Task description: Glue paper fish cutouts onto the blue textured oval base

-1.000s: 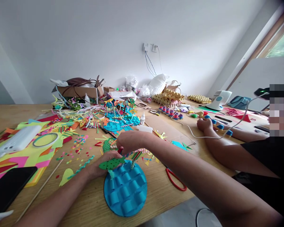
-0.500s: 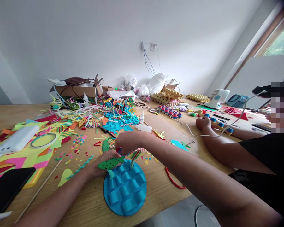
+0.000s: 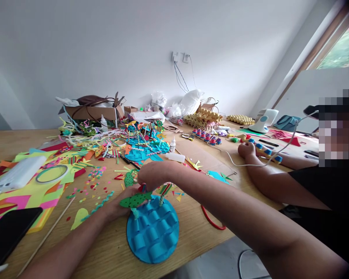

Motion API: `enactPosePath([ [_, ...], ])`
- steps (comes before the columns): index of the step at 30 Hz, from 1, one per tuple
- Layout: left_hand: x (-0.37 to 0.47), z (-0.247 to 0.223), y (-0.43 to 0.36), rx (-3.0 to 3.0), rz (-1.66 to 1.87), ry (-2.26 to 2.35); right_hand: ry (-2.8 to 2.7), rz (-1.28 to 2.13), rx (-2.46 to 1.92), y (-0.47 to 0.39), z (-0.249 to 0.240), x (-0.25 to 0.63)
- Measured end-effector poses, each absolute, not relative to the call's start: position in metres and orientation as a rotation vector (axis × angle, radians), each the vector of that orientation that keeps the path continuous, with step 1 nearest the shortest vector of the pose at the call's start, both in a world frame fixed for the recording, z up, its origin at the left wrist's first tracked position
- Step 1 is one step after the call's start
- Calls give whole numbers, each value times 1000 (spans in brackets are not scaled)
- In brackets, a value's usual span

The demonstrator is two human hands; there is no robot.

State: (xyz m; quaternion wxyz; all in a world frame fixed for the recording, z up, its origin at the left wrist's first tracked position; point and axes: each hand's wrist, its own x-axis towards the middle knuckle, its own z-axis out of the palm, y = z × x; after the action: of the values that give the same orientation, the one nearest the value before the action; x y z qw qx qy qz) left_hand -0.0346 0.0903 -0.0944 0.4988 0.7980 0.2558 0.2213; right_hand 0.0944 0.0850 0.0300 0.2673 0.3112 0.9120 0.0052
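A round blue disc (image 3: pixel 154 236) covered with curled paper waves rests near the table's front edge. Above its far left rim a green spotted paper fish (image 3: pixel 135 200) stands on a twisted stem. To its right is a striped paper fish (image 3: pixel 165 189) on another stem. My left hand (image 3: pixel 128 197) is at the disc's far left side, its fingers mostly hidden by the green fish. Curled closed over the disc's far edge, my right hand (image 3: pixel 149 175) meets the left. A small red and blue piece (image 3: pixel 142 188) shows beneath it; what its fingertips grip is hidden. Another green spotted piece (image 3: pixel 129 178) stands just beyond.
Left lie coloured paper sheets (image 3: pixel 54 190), a tape roll (image 3: pixel 51 173), a black phone (image 3: pixel 14 232) and a wooden stick (image 3: pixel 48 234). Blue paper crafts (image 3: pixel 145 149) and a glue bottle (image 3: pixel 172 145) stand behind. At right, another person's arm (image 3: pixel 258 176) rests on the table beside a white cable.
The view has shifted slightly, so things sit a little further left. My right hand has tilted slightly and the red and blue piece shows more clearly. My left hand stays beside the disc.
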Motion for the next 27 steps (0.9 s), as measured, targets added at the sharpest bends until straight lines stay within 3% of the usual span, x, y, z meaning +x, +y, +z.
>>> enactPosePath([
  [27,-40,-95,94,1963,533,652,2637,-365,985,87,43,117],
])
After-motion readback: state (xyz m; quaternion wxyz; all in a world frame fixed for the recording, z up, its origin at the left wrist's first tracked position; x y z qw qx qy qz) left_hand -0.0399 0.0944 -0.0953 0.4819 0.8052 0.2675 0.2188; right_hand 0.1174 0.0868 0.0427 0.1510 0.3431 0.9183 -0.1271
